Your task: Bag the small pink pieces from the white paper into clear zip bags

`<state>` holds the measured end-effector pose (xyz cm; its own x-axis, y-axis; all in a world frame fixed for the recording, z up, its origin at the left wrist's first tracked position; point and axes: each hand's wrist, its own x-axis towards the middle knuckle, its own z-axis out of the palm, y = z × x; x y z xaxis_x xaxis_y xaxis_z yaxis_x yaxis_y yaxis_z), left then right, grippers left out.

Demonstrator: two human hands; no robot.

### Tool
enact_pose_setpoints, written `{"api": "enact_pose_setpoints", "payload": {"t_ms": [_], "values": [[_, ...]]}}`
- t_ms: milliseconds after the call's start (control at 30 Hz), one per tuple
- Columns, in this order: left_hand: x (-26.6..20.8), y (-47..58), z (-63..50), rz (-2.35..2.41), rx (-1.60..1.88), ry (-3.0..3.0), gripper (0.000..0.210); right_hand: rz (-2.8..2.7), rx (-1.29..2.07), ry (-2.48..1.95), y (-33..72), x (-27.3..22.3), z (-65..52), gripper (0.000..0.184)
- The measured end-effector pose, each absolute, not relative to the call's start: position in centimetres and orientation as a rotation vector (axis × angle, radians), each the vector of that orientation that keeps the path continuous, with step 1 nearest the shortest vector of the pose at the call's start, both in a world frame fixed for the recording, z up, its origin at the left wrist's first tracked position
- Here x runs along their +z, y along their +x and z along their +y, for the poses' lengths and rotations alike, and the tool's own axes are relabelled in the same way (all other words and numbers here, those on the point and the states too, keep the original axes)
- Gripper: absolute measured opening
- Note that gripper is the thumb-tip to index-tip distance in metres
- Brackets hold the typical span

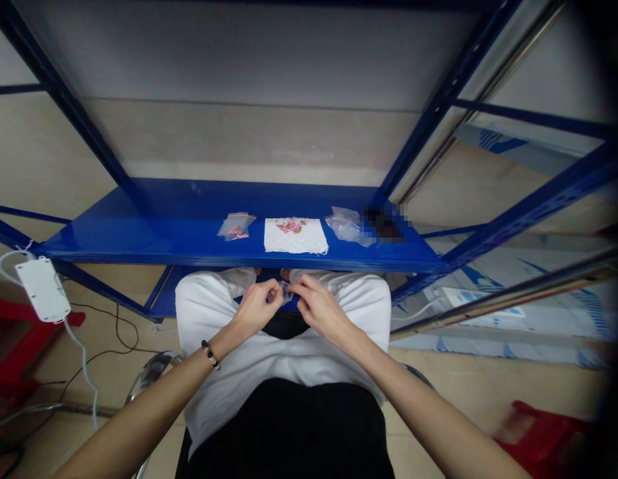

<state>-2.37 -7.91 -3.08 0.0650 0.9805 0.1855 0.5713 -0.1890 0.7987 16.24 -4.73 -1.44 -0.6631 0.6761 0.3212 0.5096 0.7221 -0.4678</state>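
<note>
A small clear plastic bag [285, 291] is between my hands, above my lap and just in front of the shelf's edge. My left hand [259, 305] pinches its left side with thumb and fingers. On the other side my right hand [319, 306] grips it with bent fingers, the index finger reaching to its opening or edge. What is inside this bag, if anything, is too small to make out. On the shelf ahead lies a white cloth [295, 241] with pink and green beads or bits [291, 226] on top.
The blue shelf [189, 226] also carries a zip bag with pink pieces [236, 227], a larger clear bag [346, 225] and a blurred dark object [383, 223]. Blue uprights frame both sides. A white power strip [43, 289] hangs at left; red stools [541, 432] stand nearby.
</note>
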Motion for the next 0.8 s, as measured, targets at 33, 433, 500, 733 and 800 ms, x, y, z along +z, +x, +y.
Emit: {"api": "enact_pose_setpoints", "payload": {"t_ms": [33, 433, 500, 733, 800], "values": [[-2.9, -2.3, -8.0, 1.566, 0.945, 1.86, 0.016, -2.533, 0.441, -0.869, 16.4, -1.4, -4.6, 0.038], [-2.2, -2.5, -8.7, 1.555, 0.976, 2.0, 0.021, -2.833, 0.405, -0.92, 16.5, -1.4, -4.9, 0.027], [-2.0, -2.8, -8.5, 1.356, 1.028, 2.017, 0.035, -2.715, 0.461, -0.965, 16.7, -1.2, -4.4, 0.029], [-2.5, -3.5, -8.0, 1.1, 0.865, 1.936, 0.072, -2.319, 1.18, -0.83, 17.2, -0.1, -3.8, 0.039], [-3.0, -3.4, -8.0, 1.075, 0.868, 1.955, 0.063, -2.237, 1.347, -0.838, 17.2, -0.1, -3.8, 0.041]]}}
